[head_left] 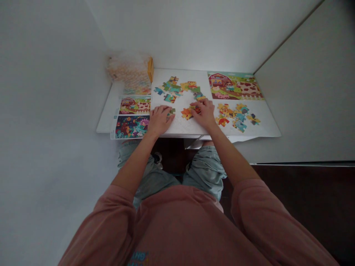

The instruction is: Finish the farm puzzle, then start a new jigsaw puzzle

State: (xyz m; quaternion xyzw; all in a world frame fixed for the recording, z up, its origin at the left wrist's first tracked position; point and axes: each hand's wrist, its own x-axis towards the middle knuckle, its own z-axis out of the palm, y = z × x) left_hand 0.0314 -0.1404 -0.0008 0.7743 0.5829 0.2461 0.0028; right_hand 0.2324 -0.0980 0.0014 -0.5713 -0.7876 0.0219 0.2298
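My left hand [161, 119] lies on the white table at its front edge, fingers stretched out and thumb apart. A green puzzle piece [172, 111] sits at its fingertips, partly hidden under them. My right hand [204, 112] bends over a small red-and-orange group of puzzle pieces, its thumb and fingers closed on a puzzle piece [197, 109] that they mostly cover. Just left of those fingers an orange puzzle piece [186, 113] shows on the table. Beyond both hands, loose green, blue and yellow puzzle pieces [172, 88] spread in an arc.
More loose pieces [238, 116] lie right of my right hand. A farm picture [235, 87] is at the back right. On the left is a sheet with a farm picture [135, 105] and a dark sea picture [131, 126]. Behind it stands a clear bag [129, 72] beside a yellow box [150, 69].
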